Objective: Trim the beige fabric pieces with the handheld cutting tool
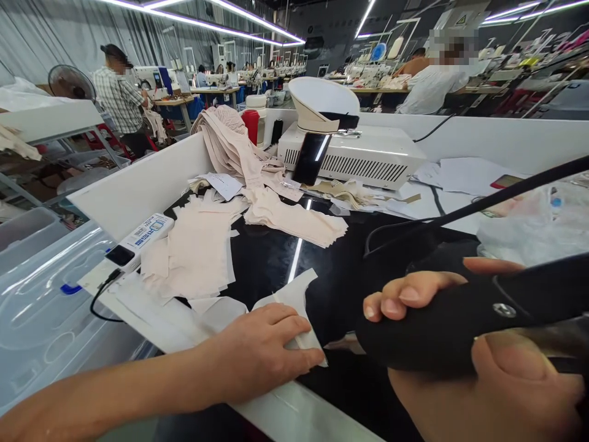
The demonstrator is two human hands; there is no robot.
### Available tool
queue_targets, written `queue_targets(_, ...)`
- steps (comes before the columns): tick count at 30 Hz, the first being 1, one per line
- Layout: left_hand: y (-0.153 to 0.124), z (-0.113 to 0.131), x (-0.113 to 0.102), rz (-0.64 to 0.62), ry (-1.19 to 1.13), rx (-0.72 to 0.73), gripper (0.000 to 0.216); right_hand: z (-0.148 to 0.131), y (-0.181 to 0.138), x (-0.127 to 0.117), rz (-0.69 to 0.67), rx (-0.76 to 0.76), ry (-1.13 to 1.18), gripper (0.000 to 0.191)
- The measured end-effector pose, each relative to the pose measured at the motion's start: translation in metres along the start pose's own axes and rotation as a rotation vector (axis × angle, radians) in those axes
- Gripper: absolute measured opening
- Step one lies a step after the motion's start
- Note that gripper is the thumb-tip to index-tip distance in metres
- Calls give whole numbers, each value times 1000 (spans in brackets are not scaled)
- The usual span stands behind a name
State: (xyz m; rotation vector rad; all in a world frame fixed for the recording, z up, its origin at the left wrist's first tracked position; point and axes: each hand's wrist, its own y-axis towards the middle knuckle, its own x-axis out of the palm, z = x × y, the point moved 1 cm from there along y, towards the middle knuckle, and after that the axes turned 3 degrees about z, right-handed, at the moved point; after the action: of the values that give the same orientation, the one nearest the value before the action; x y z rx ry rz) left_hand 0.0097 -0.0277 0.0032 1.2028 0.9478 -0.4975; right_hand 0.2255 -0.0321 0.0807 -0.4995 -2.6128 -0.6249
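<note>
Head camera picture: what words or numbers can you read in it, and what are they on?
No text can be quoted; all of it is too small or blurred.
White box on the left: blue characters, blurred.
Paper slip on the fabric pieces: tiny print, unreadable.
Yellow triangle sign at the back: no readable words.
Black tool in the right hand: a round mark, no letters.

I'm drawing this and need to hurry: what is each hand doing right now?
Left hand: open, lying flat on a pale fabric piece.
Right hand: closed around a black tool handle.
</note>
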Motion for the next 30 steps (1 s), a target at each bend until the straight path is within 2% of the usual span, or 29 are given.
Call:
queue_targets(6,2,1,-1,29,31,-29,20,14,-2,1,32,-38,14,44)
queue_targets(12,3,2,-5,-25,7,-49,18,4,0,-2,-71,72,-55,39)
queue_targets(17,2,2,-4,-15,-13,-65,17,7,0,5,32,-15,-48,33)
queue_targets(19,2,2,-4,-15,-8,-66,16,11,3,8,14,-5,-61,37)
queue_targets(23,3,1,-3,34,-3,-71,16,15,5,14,44,-75,-36,42)
queue_targets(26,0,8,2,43,25,-76,18,13,4,15,12,-26,-60,41)
queue_targets(30,-13,28,13,-49,109,-82,31,8,-4,11,-36,18,-53,38)
